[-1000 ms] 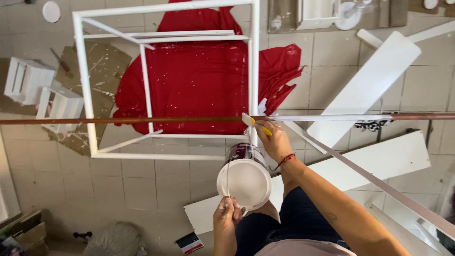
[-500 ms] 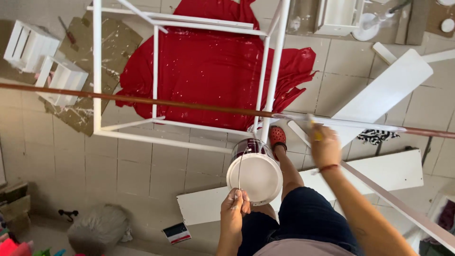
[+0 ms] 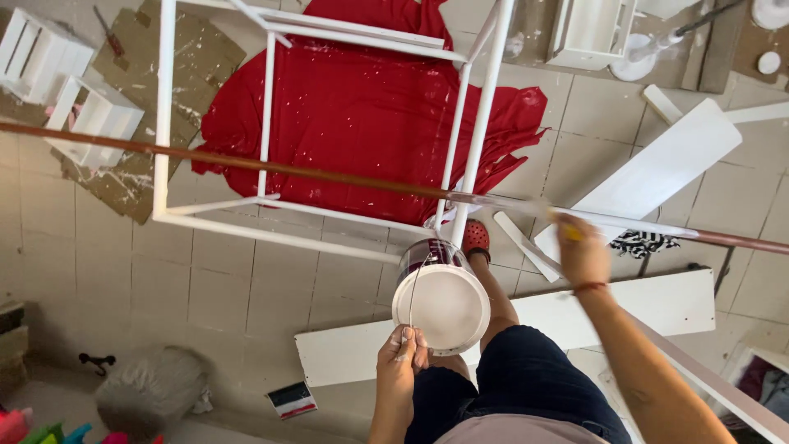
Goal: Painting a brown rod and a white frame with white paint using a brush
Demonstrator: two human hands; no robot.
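My left hand (image 3: 401, 353) is shut on the thin wire handle of a paint can (image 3: 440, 300). The can hangs below it, full of white paint. My right hand (image 3: 582, 251) grips a paintbrush (image 3: 565, 228) with a yellowish handle, its blurred bristles against a long brown bar (image 3: 246, 163) that crosses the view. Just left of the brush, a stretch of the bar looks white with paint. Far below, my foot in a red shoe (image 3: 475, 238) stands by the can.
A white metal frame (image 3: 164, 123) stands over a red cloth (image 3: 362, 107) on the tiled floor. White boards (image 3: 657, 168) lie to the right, and white crates (image 3: 41, 53) and paint-spattered cardboard (image 3: 156, 57) to the left. A grey bag (image 3: 152, 390) sits at lower left.
My right hand with the brush has slid rightward along the bar. The can still hangs from my left hand, and the view has shifted slightly.
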